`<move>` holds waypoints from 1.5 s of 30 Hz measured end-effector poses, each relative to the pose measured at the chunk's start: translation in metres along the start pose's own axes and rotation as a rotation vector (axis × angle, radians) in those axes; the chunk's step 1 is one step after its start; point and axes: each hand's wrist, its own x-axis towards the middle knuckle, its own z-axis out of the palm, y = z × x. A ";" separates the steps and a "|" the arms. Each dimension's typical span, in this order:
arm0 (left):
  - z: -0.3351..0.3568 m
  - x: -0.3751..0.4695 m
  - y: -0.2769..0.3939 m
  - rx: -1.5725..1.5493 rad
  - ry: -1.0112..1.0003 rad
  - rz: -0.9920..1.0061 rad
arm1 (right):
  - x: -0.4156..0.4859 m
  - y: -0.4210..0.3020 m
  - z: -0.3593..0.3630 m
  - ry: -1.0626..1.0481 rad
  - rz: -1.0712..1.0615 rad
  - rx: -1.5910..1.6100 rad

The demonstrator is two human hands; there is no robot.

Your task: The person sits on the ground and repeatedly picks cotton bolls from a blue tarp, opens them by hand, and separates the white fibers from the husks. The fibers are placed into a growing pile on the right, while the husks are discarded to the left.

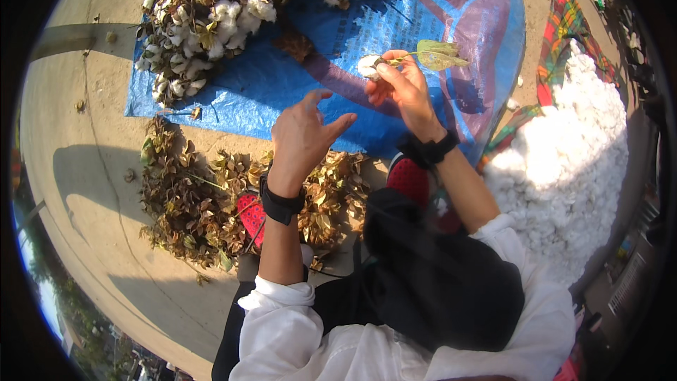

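Between the thumb and fingers of my right hand (400, 84) is a cotton boll (370, 66), white lint showing in its brown husk. A thin stem runs from the boll to the right and ends in green, spotted leaves (440, 55). My left hand (304, 135) hovers to the lower left of the boll, fingers apart and holding nothing. Both hands are over a blue plastic sheet (248, 98) with purple printing. On the sheet's upper left lies a heap of unpicked cotton bolls (182, 26), lint and dry husks mixed.
Dry brown husks (185, 206) lie piled around my left foot in a red shoe (251, 217). To the right, a large mound of white cotton lint (560, 185) rests on a plaid cloth (568, 26). Concrete floor (95, 132) extends to the left.
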 end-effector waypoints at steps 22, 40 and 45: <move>0.038 0.021 -0.002 0.017 0.333 0.182 | -0.006 0.009 0.025 0.116 0.042 -0.269; 0.070 0.022 -0.018 -0.894 0.309 -0.098 | -0.011 0.006 0.023 0.081 -0.013 -0.137; 0.064 0.016 -0.012 -0.448 0.587 0.193 | -0.012 0.013 0.019 0.051 -0.180 -0.512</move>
